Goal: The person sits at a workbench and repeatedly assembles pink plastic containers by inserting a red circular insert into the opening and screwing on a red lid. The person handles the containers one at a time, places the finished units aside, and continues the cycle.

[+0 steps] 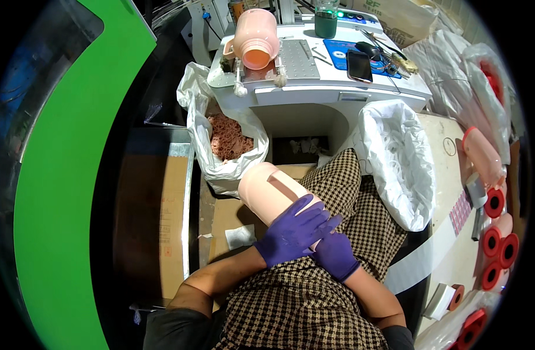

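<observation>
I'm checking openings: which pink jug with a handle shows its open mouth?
The upper jug, on the white machine; the lower jug, under the left hand, shows no opening.

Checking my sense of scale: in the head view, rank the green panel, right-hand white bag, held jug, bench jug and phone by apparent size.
Green panel
White bag
Held jug and bench jug: unsure, as the left hand hides part of the held one, which looks nearer
Phone

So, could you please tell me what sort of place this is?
Probably a small workshop or factory, judging by the held jug, a similar jug on the white bench and the sack of brown scraps.
</observation>
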The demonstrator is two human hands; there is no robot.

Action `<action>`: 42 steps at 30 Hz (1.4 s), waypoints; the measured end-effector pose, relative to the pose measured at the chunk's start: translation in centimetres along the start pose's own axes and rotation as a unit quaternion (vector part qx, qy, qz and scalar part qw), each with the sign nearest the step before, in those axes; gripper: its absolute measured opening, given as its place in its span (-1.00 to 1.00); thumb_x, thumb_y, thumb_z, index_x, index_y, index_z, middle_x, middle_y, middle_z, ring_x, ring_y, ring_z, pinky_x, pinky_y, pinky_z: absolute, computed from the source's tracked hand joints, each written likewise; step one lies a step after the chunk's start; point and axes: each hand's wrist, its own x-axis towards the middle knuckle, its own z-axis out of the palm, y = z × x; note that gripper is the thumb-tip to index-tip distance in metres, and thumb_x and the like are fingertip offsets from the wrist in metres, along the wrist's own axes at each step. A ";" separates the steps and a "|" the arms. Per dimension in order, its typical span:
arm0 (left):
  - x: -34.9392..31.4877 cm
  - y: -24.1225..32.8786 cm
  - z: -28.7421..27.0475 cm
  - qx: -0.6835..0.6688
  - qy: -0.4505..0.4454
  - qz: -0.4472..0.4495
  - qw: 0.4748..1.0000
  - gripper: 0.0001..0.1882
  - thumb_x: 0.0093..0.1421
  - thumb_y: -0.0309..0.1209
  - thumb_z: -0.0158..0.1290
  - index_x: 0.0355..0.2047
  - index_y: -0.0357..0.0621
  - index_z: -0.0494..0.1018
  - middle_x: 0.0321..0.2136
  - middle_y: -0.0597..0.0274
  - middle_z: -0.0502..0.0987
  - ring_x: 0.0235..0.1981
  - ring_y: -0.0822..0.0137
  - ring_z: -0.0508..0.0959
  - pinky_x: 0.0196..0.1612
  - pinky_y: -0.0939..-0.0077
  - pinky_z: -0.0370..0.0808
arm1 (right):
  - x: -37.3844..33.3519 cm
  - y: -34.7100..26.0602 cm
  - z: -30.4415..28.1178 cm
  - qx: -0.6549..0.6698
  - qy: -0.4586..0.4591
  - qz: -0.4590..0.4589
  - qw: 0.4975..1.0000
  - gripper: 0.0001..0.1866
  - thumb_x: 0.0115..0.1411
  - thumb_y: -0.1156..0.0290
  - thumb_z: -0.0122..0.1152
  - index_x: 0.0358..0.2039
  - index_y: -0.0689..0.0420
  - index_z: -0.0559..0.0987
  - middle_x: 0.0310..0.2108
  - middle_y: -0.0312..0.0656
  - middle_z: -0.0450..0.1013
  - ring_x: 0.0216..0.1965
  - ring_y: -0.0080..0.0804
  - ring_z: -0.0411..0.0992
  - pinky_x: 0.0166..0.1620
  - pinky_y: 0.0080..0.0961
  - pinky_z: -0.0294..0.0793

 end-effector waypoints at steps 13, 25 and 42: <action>-0.1 0.5 -0.9 -0.023 -0.009 -0.016 1.000 -0.25 0.01 -0.07 0.30 0.21 -0.02 0.41 0.12 0.28 0.50 0.18 0.23 0.48 0.40 -0.12 0.13 | -2.4 0.3 -6.5 0.003 0.072 -0.050 0.996 -0.57 0.09 0.41 0.21 0.03 0.04 0.52 -0.20 -0.23 0.48 -0.38 -0.40 0.46 -0.40 -0.39 0.45; 0.7 2.8 0.1 0.080 -0.029 0.015 0.996 -0.36 0.21 -0.30 -0.04 0.34 -0.02 0.29 0.00 0.19 0.52 0.18 0.20 0.46 0.43 0.07 0.14 | -3.3 -0.1 -4.6 0.002 0.094 0.003 0.996 -0.77 0.13 0.42 0.21 -0.18 0.11 0.50 -0.40 -0.19 0.35 -0.39 -0.24 0.43 -0.37 -0.28 0.38; -0.3 2.2 1.2 0.064 0.051 -0.042 0.996 -0.34 0.07 -0.20 0.21 0.22 0.00 0.40 -0.01 0.22 0.53 0.11 0.19 0.49 0.35 -0.02 0.22 | -4.0 -1.5 -5.4 0.406 0.036 0.170 0.897 -0.95 0.23 0.53 0.04 -0.37 0.21 0.43 -0.60 -0.18 0.28 -0.62 -0.27 0.31 -0.47 -0.38 0.32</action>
